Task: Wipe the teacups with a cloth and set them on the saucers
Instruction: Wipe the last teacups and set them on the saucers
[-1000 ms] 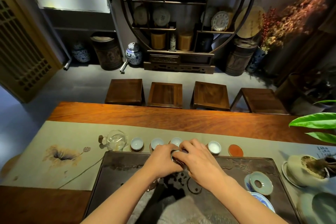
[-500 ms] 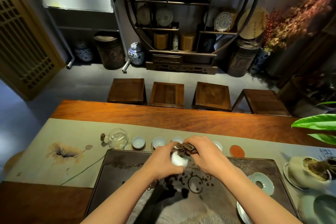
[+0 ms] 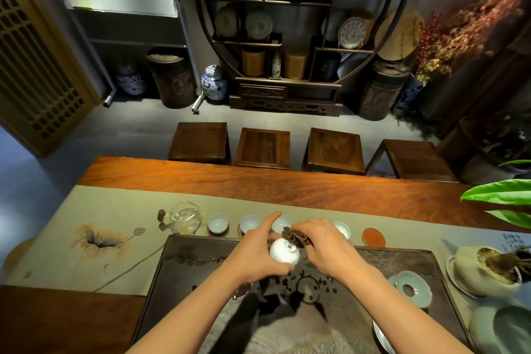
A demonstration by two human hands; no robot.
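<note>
My left hand (image 3: 255,250) holds a white teacup (image 3: 284,253) with its foot turned towards me, above the dark tea tray (image 3: 184,261). My right hand (image 3: 324,244) presses a bunched brown cloth (image 3: 296,237) against the cup's far side. Behind my hands, a row of pale teacups stands on small saucers along the runner: one (image 3: 218,223), another (image 3: 249,223), a third (image 3: 281,223) partly hidden, and one (image 3: 342,229) to the right. An orange saucer (image 3: 373,237) at the row's right end carries no cup.
A glass pitcher (image 3: 186,217) stands left of the cup row. On the tray's right lie a celadon lid (image 3: 413,289) and a blue-rimmed dish (image 3: 382,336). A potted plant (image 3: 488,270) sits at the right. Wooden stools (image 3: 263,148) stand beyond the table.
The cup, hidden between both hands a second ago, now shows its white underside. My right hand has shifted the cloth to the cup's far side.
</note>
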